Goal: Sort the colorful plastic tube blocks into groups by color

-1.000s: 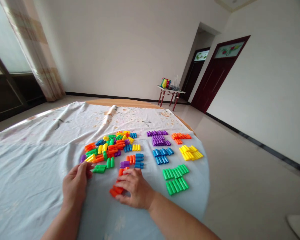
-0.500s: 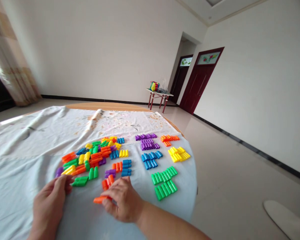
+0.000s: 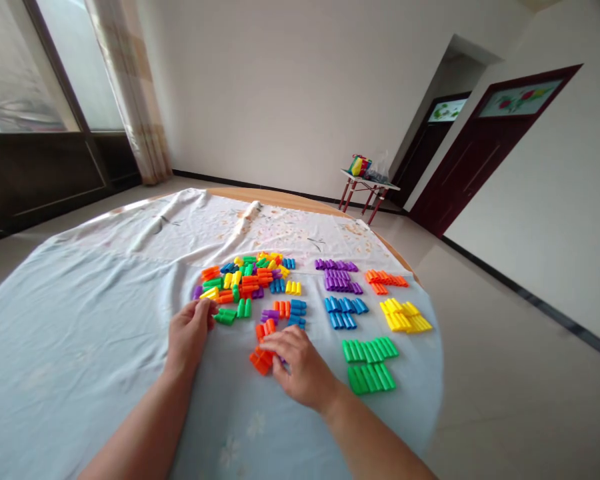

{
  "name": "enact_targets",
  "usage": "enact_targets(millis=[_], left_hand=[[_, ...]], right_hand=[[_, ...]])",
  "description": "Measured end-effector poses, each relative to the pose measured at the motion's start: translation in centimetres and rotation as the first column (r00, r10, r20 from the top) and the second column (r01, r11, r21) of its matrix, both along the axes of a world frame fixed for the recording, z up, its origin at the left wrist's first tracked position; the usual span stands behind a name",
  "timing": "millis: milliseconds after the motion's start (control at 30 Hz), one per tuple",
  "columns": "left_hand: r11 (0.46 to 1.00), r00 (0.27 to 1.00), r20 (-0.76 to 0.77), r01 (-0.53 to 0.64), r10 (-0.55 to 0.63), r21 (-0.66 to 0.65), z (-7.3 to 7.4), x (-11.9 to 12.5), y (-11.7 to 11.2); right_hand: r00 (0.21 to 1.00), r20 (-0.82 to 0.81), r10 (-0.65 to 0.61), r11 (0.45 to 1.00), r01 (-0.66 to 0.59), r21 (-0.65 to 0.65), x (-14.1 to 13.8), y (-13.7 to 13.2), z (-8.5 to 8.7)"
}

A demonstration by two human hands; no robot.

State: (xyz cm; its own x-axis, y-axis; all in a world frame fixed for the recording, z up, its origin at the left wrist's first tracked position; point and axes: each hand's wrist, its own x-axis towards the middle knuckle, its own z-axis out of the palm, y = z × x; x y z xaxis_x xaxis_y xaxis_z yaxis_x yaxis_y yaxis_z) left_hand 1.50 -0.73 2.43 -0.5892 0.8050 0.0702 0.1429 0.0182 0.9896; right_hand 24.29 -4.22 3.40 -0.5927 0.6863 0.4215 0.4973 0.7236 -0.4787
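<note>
My right hand [image 3: 300, 365] lies on the pale blue cloth with its fingers curled round a few orange blocks [image 3: 261, 360], pressing them together. My left hand [image 3: 193, 331] rests flat beside the mixed pile of coloured blocks [image 3: 245, 280], its fingertips touching a green block [image 3: 225, 317] and a yellow one. Right of the pile lie sorted groups: purple blocks [image 3: 338, 275], an orange group [image 3: 384, 280], blue blocks [image 3: 344, 312], yellow blocks [image 3: 405, 316] and green blocks [image 3: 369, 363].
The round table [image 3: 280, 198] carries a blue cloth and a white flowered cloth [image 3: 220, 223]. Its right edge drops to a tiled floor. A small red-legged table [image 3: 364, 187] with bags stands by dark doors [image 3: 480, 153]. A window and curtain [image 3: 130, 93] are at left.
The view swung back to the left. My right hand pulled the orange blocks together into a small cluster. My left hand stayed at the pile's near edge.
</note>
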Motion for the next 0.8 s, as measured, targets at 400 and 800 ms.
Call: enact_targets(millis=[400,800], left_hand=[[1.000,0.994,0.112,0.019,-0.018,-0.010,-0.4,-0.4,0.3],[0.995,0.999,0.013,-0.037,0.038,-0.094,-1.2,-1.1,0.8]], right_hand=[[0.974,0.212,0.083,0.996,-0.073,-0.055,-0.5,-0.3,0.9],[0.984,0.147,0.101,0.995,-0.100,-0.013,0.8,0.7,1.3]])
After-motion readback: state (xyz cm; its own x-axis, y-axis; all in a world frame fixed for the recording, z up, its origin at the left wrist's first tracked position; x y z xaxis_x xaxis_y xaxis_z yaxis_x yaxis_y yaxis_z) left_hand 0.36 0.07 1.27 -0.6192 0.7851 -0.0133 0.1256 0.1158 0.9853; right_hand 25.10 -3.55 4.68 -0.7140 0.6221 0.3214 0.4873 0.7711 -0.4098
